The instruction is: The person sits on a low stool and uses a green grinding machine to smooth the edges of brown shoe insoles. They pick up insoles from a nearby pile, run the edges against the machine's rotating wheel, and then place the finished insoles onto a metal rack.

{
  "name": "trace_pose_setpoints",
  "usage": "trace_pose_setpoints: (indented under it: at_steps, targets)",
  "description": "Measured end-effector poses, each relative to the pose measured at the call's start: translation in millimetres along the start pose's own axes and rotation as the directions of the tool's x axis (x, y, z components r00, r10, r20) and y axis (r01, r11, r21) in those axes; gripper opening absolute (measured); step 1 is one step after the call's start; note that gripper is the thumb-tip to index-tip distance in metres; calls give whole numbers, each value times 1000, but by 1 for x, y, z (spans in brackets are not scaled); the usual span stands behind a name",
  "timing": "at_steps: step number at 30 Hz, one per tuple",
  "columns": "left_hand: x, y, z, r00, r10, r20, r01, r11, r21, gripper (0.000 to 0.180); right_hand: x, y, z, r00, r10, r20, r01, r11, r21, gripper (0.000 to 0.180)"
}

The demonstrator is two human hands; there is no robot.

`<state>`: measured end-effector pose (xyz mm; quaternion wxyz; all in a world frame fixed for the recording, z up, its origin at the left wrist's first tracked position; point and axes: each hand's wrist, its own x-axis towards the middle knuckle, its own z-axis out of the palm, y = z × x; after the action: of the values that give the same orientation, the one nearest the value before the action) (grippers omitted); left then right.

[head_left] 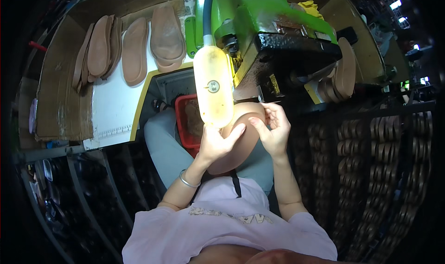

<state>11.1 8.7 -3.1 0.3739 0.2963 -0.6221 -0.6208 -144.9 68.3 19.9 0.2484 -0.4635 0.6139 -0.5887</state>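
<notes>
A tan shoe sole (pixel 247 142) is held between my two hands, below the machine's working head and above my lap. My left hand (pixel 216 144) grips its left side, with the thumb on the upper face and the other fingers partly hidden by the lamp. On the right edge, my right hand (pixel 274 129) is closed with thumb and fingers near the rim. A glowing yellow lamp (pixel 214 74) hangs just over the left hand and hides part of the sole's far end. Beyond it stands a green machine (pixel 259 9) with a dark, worn front.
Several tan soles (pixel 135 52) lie on the white tabletop (pixel 111 120) at the left, inside cardboard walls (pixel 62 97). More soles (pixel 344 69) are piled right of the machine. Between my knees sits a red bin (pixel 180 120). Racks of soles (pixel 366 148) line the right.
</notes>
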Motion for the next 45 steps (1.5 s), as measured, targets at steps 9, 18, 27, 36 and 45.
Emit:
trace_pose_setpoints:
  at_steps: [9,18,27,36,45]
  targets:
    - [-24,-7,6,911,-132,-390,-64,890,-451,28,-29,-11,17,993,60,99,-38,976,-214,49]
    - [-57,16,-122,932,-84,-353,37,990,-137,39,-6,-36,104,878,-104,468,120,993,-4,81]
    - [-35,105,-265,630,466,-621,-6,803,596,30,27,-21,159,896,301,325,-435,740,514,25]
    - [50,63,-330,893,-28,-450,-105,957,-269,40,41,-3,204,895,309,322,-446,617,648,36]
    - [61,19,-292,698,-123,-705,-275,863,-423,35,165,-22,268,989,-44,144,-14,924,381,57]
